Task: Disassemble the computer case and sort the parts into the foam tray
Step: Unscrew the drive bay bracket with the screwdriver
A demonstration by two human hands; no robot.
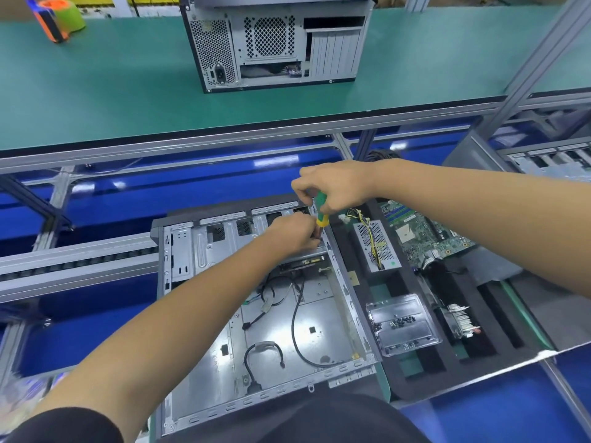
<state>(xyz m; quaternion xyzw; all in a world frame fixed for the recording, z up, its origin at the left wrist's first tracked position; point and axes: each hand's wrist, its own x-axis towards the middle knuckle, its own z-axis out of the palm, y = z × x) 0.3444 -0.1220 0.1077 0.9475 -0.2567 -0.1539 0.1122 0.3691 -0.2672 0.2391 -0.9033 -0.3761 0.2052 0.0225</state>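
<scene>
A: What's off to the far left of the hands?

B: An orange and green tape dispenser sits on the green bench, well away from either grip. Further along that same bench stands a second closed tower, its rear panel facing us.

A: And the one being taken apart?

B: The open computer case lies on its side right under both arms, with loose black cables trailing over its floor, below the left grip.

A: What's the left hand doing?

B: The left hand reaches into the upper right corner of the case, fingers curled down around something small at the screwdriver's tip. I can't tell what it pinches.

A: The right?

B: The right hand sits just above the left, its grip closed round the top of a green and yellow screwdriver, which stands nearly upright, tip down by the left fingers.

A: And to the right of them?

B: The black foam tray lies just beside the case. In it, below the right grip, are a power supply with yellow wires, a green motherboard further right, a clear plastic box of screws nearer us, and a heatsink part beside that box.
</scene>
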